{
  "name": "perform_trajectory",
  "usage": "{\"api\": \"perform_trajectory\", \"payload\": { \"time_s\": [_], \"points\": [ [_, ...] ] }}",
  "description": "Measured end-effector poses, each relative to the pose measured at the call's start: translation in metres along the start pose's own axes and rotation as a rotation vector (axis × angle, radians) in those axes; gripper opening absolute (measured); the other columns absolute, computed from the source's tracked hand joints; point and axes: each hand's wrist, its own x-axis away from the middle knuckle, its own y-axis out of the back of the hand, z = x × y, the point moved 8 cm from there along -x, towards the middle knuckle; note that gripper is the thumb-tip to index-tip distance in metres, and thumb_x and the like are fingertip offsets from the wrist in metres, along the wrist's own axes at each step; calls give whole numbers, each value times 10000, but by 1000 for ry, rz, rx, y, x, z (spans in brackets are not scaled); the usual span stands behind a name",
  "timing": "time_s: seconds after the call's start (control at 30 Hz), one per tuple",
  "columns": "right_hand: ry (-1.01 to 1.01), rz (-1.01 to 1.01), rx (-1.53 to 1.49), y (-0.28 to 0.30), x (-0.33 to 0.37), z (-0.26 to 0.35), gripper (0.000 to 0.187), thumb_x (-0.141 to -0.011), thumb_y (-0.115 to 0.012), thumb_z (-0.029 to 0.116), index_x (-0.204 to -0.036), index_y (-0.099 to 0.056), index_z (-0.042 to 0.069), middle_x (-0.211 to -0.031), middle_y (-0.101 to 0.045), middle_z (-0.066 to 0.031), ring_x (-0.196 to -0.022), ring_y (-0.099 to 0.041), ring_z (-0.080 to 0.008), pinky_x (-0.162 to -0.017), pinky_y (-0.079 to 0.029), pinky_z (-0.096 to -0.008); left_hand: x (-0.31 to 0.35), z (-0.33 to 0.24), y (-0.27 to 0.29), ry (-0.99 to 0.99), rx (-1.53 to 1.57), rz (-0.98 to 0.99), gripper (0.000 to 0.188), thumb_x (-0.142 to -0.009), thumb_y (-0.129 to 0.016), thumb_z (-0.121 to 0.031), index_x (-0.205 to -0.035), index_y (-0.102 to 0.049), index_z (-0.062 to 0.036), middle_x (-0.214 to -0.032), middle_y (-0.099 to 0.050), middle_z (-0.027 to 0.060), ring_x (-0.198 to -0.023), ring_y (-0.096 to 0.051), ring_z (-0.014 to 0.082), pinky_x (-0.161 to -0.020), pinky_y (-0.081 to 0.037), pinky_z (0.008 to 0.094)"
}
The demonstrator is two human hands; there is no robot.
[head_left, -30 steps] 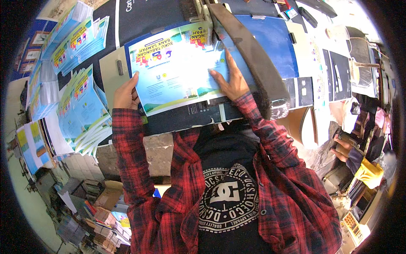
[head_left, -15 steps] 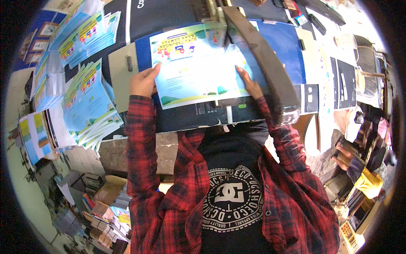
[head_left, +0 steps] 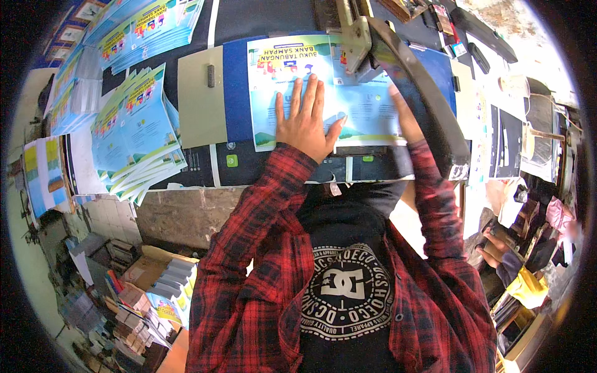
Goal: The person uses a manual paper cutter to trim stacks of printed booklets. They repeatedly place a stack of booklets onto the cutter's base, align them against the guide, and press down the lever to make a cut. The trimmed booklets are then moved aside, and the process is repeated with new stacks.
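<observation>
Nearest the person, low on the left, a brown cardboard box [head_left: 146, 268] sits beside stacked booklets [head_left: 166, 292] with pale spines and coloured covers.

On the desk [head_left: 199, 105], a paper cutter bed carries a light-blue printed sheet [head_left: 323, 93] with a yellow-and-green header band along its far edge. The left hand [head_left: 305, 121] lies flat on the sheet, fingers spread, palm down; its grip is fully open and pins the sheet without closing on anything. The right hand [head_left: 398, 115] rests at the sheet's right edge, partly hidden under the dark cutter arm [head_left: 423, 99]; whether its grip is open or closed cannot be told.

Left of the cutter, a fanned pile of blue leaflets [head_left: 134, 143] with yellow headers lies on the desk. Further left are white and blue sheets [head_left: 43, 174]. At the far left corner is a second leaflet pile [head_left: 143, 28] of the same colours.

Compared with half a second ago, the left hand has shifted from the sheet's left edge to its centre, and the sheet sits squarer under the arm.
</observation>
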Motion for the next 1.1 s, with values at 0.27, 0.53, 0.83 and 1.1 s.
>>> {"api": "perform_trajectory", "payload": {
  "time_s": [0.27, 0.53, 0.83, 1.1],
  "points": [
    [406, 82, 42, 167, -69, 185, 738, -928, -543, 462, -1374, -395, -106, -1378, -432, -335, -1283, -448, -463, -1084, -350, -484, -3, 3, -7, 8, -34, -30, 771, -904, -479, -579, -1429, -414, -20, -1555, -307, 124, -1441, -257, 323, -1133, -156, 599],
    [267, 201, -80, 77, 16, 155, 914, -787, -705, 520, -1453, -370, -8, -1488, -398, -190, -1401, -277, -460, -1133, -244, -523, -2, -3, -3, -36, -36, -50, 788, -893, -496, -575, -1436, -397, -13, -1557, -304, 121, -1434, -262, 332, -1125, -163, 603],
    [285, 81, -31, 42, 30, 146, 902, -715, -759, 394, -1455, -388, 34, -1505, -385, -156, -1423, -251, -425, -1140, -239, -522, -1, 4, -8, -4, -68, -27, 783, -914, -433, -602, -1436, -401, -19, -1554, -311, 117, -1443, -244, 322, -1134, -146, 590],
    [141, 429, -732, 138, -45, 139, 656, -953, -490, 454, -1452, -393, 39, -1401, -505, -198, -1275, -512, -330, -1101, -342, -464, 0, 3, -5, 2, -26, -66, 785, -906, -459, -582, -1425, -411, 4, -1554, -309, 121, -1436, -258, 336, -1122, -162, 608]
  ]
}}
